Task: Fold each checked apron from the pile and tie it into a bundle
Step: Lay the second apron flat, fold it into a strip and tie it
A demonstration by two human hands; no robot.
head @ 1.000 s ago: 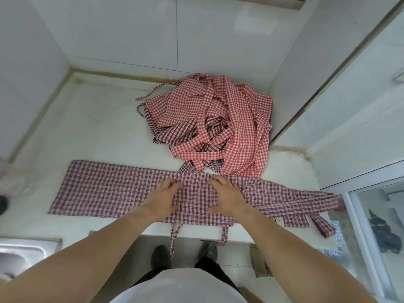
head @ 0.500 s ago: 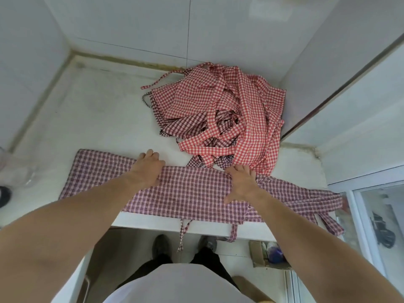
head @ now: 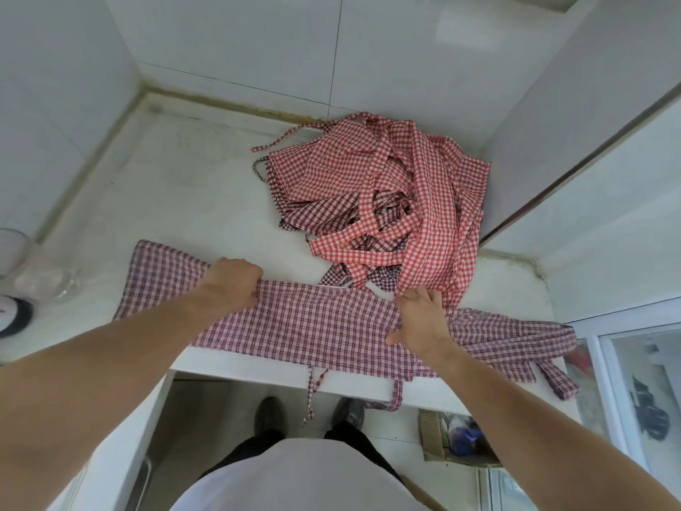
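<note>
Left hand (head: 236,280) slid further left along the dark-checked apron (head: 313,322) since the earlier frames; its fingers were curled onto the fabric at the fold's far edge, gripping it. Right hand (head: 422,319) lay flat, fingers spread, pressing the apron down. Apron stretched folded along the desk (head: 177,201) front edge, straps hanging over. Pile of red-checked aprons (head: 387,201) sat just behind it.

Bare counter (head: 177,186) lies open across the upper left of the frame, bounded by walls behind and left. The pile of aprons (head: 390,201) fills the upper right against the wall. A glass jar (head: 22,267) stands at the left edge.
</note>
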